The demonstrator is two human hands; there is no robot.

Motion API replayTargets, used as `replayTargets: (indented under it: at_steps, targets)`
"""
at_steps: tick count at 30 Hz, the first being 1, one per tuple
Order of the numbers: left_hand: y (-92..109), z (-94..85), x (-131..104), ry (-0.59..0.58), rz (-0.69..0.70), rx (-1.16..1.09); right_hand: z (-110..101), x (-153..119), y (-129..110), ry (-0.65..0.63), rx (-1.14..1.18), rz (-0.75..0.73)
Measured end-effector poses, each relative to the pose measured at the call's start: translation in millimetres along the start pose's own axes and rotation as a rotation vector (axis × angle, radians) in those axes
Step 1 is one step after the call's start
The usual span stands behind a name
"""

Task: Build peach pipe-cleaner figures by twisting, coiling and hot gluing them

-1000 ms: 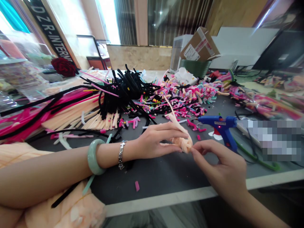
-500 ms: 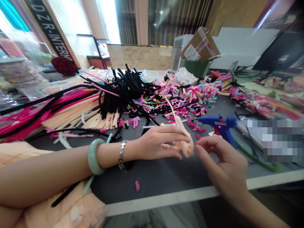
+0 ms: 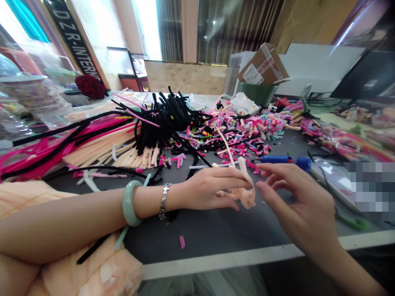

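My left hand (image 3: 212,187), with a green bangle and a silver bracelet on its wrist, reaches in from the left. Its fingers are closed on a peach pipe-cleaner piece (image 3: 246,198), coiled at its lower end, with a pale strand looping over the fingers. Just right of the piece is my right hand (image 3: 299,205), fingers curled but apart and nothing visible between them. Behind that hand lies a blue glue gun (image 3: 274,159), partly hidden by it.
Black pipe cleaners (image 3: 173,117) are heaped behind my left hand, with peach ones (image 3: 101,144) to their left. Small pink and multicoloured cuttings (image 3: 234,142) spread across the dark table (image 3: 216,238). A cardboard box (image 3: 263,65) stands at the back.
My right hand has opened somewhat and now covers more of the glue gun. The pale strand has bent into a loop above my left fingers. The whole view has shifted slightly.
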State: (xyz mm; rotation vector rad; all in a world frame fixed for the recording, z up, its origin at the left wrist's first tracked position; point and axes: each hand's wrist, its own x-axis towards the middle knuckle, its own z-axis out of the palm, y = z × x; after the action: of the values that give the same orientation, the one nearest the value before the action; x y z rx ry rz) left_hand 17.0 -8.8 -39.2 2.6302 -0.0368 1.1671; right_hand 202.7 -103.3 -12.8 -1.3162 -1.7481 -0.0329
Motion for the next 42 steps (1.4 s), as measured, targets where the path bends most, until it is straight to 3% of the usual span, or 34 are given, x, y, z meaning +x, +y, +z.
replayTargets:
  at_steps: [8, 14, 27, 36, 42]
  targets:
    - [-1, 1.1, -2, -0.041, -0.040, -0.001, 10, 28, -10, -0.091, -0.094, -0.180]
    - [-1, 0.6, -3, -0.029, -0.009, 0.004, 11, 28, -10, -0.043, -0.070, -0.275]
    - [-3, 3.0, -5, -0.049, -0.117, 0.040, 1, 17, -2, -0.080, 0.041, -0.118]
    - [-5, 0.9, -2, -0.242, -0.073, 0.306, 2, 11, -5, -0.170, 0.239, 0.009]
    - [-9, 0.8, -2, -0.245, -0.166, 0.212, 1, 7, -12, -0.177, 0.226, 0.000]
